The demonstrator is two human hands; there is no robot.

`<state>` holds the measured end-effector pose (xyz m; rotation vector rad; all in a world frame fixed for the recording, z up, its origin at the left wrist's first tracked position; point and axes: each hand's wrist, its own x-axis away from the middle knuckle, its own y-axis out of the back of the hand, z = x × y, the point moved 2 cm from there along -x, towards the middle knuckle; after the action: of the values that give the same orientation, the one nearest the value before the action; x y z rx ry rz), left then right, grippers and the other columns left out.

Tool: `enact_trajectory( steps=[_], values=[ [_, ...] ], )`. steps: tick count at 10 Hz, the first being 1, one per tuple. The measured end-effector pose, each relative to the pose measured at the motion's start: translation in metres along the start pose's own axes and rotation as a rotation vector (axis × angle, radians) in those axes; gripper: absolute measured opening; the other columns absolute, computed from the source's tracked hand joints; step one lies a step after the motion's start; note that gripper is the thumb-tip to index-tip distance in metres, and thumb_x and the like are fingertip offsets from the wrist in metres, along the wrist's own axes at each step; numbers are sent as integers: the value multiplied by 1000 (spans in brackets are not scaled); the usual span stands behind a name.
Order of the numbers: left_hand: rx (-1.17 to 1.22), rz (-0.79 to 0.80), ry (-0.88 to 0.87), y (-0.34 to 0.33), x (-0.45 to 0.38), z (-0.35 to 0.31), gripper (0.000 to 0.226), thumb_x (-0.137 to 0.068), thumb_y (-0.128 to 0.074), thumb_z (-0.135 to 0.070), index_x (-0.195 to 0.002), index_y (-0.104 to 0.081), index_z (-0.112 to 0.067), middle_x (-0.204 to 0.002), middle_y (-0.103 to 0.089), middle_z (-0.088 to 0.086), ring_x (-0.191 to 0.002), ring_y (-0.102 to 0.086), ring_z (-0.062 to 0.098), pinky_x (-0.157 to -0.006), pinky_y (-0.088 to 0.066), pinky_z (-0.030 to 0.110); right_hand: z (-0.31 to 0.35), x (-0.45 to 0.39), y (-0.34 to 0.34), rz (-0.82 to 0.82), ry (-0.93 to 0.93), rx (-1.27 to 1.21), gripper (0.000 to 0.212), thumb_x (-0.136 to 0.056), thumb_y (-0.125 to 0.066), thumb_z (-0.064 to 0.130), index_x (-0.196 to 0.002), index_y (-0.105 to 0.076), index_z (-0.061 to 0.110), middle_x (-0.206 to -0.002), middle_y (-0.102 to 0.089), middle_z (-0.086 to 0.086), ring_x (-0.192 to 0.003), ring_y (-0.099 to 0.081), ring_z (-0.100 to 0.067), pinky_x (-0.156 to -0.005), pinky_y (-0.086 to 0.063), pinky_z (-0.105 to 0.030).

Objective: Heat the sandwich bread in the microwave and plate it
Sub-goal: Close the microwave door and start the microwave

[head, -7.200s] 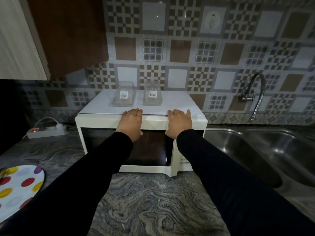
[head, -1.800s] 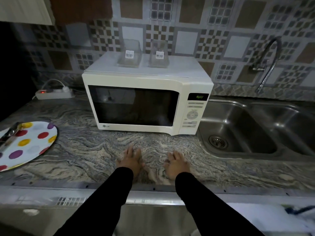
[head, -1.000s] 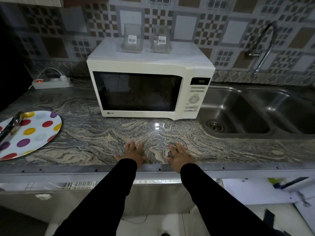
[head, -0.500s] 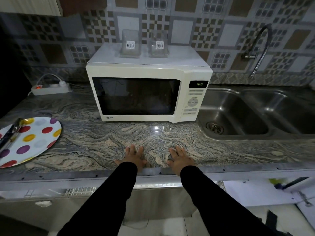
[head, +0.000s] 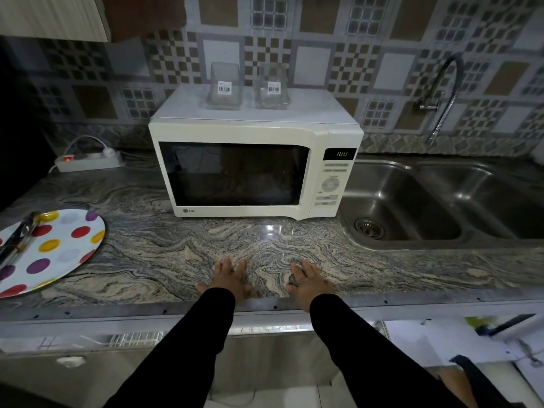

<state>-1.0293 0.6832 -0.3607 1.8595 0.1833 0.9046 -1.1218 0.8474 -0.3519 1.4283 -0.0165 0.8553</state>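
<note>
On the countertop (head: 164, 254), the white microwave (head: 256, 169) stands shut, display lit.

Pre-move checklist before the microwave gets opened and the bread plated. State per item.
1. Microwave door closed: ok.
2. Display lit with green digits; reading blurred, so whether heating is finished: cannot tell.
3. Bread inside: cannot tell, the window is dark.
4. Left hand and right hand free, flat on the countertop, no grip on anything: ok.
5. Polka-dot plate ready on the counter at left: not ok, dark utensils lie across its left part.
6. Counter between plate and microwave unobstructed: ok.
</note>
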Motion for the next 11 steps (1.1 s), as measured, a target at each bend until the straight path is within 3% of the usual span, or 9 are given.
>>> enact_trajectory(
  steps=[11],
  values=[
    [-14, 7, 21, 0, 0, -1, 65, -100, -37, -43, -151, 3, -40, -159, 18, -4, -148, 15, 21, -110, -10, 68, 0, 1, 0, -3, 3, -16, 61, -103, -32, 41, -155, -1, 30, -161, 16, 4, -150, 12, -21, -120, -7, -49]
  ],
)
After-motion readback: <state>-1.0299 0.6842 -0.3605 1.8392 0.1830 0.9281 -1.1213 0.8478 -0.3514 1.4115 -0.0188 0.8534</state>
